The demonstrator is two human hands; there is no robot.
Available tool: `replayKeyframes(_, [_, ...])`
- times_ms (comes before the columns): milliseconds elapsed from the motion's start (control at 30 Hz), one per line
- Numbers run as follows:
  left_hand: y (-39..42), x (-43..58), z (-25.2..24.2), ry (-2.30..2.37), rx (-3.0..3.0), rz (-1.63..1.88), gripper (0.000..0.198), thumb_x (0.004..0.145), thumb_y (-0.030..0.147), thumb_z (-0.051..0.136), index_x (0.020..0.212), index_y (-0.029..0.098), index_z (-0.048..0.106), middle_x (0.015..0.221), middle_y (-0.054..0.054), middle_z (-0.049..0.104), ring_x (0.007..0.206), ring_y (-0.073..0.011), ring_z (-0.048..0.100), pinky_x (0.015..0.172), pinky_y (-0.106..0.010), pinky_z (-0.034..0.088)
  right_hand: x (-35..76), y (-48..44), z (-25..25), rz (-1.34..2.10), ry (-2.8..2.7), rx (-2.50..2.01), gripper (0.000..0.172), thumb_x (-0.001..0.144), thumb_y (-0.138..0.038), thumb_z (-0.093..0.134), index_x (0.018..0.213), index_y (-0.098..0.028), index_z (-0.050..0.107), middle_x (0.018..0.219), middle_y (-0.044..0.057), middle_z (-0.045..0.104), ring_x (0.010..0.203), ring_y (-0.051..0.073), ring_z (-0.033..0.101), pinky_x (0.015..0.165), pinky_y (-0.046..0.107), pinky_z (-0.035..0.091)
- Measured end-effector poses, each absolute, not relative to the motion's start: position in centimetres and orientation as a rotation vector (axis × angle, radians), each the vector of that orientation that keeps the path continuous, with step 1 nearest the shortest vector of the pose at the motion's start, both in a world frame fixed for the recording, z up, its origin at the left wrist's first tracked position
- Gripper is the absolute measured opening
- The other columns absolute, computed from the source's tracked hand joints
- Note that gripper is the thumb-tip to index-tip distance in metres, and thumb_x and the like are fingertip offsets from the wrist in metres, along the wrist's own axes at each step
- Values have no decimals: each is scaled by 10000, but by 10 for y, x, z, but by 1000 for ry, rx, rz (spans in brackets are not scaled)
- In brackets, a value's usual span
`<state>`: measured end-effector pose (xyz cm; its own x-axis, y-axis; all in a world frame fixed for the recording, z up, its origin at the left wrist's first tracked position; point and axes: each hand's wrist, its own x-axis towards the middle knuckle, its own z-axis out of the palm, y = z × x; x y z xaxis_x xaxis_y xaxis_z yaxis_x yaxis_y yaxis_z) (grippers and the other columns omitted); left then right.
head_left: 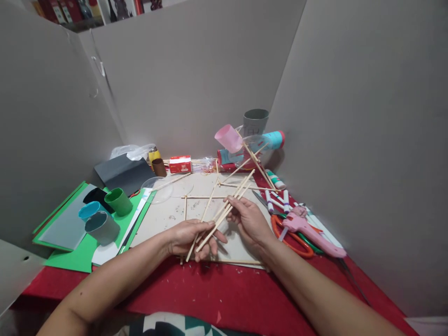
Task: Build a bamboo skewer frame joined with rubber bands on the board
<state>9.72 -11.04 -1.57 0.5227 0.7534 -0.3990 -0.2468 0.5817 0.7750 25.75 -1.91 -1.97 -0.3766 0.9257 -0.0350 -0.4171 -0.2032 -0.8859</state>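
A loose bundle of several thin wooden sticks (241,185) slants up to the right between my hands. My left hand (194,235) is closed on its lower end, thumb on top and some fingers spread beneath. Higher up, my right hand (250,221) pinches the same sticks between thumb and fingers. Under and around my hands, a frame of joined sticks (201,197) lies on a pale board (159,219). Behind it stands a tilted structure of crossed sticks (257,163) with a pink paper cup shape (229,138) at its top.
Paper tubes, including a green one (119,201), stand on coloured sheets at left. On the right, a pink glue gun (311,231) lies by orange-handled scissors (292,242) and markers (286,200). A red box (180,164) sits behind the board. Grey walls (367,116) enclose the red-covered table (196,289).
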Motion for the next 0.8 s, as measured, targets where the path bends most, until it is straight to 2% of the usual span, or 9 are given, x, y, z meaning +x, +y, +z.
replayKeyframes(100, [-110,97,-16,788,716,654,492,942,484,362,1034,78,626,654,-73,666,375,-132,565,334,-212,395,257,-21,-21,1799,-1038,-727,357,567,-443,834,678,-158,651,565,-21,584,479,82,485,451,188,413])
replayKeyframes(300, [-105,100,-20,749,742,572,490,933,518,362,1039,102,597,660,-79,672,474,-181,635,452,-270,489,254,-29,-25,1934,-1126,-722,330,597,-418,838,678,-156,654,548,-29,585,463,80,498,450,183,423])
replayKeyframes(500, [-100,111,-36,647,768,478,545,927,555,322,976,103,622,627,-81,664,475,-213,646,422,-301,500,256,-33,-31,2040,-1153,-748,322,612,-394,836,804,-159,726,539,-27,596,428,65,479,404,160,373])
replayKeyframes(633, [-102,111,-40,625,765,512,549,880,603,406,977,111,629,624,-67,666,465,-207,646,420,-307,519,258,-31,-27,2015,-1138,-742,288,595,-374,849,696,-145,705,508,-27,583,423,52,480,397,137,377])
replayKeyframes(800, [-110,100,-32,685,716,714,466,839,539,541,1001,108,618,676,-75,681,493,-192,660,429,-262,514,261,-18,-23,1816,-1014,-718,306,555,-352,860,706,-137,703,524,-43,572,413,45,471,376,135,395])
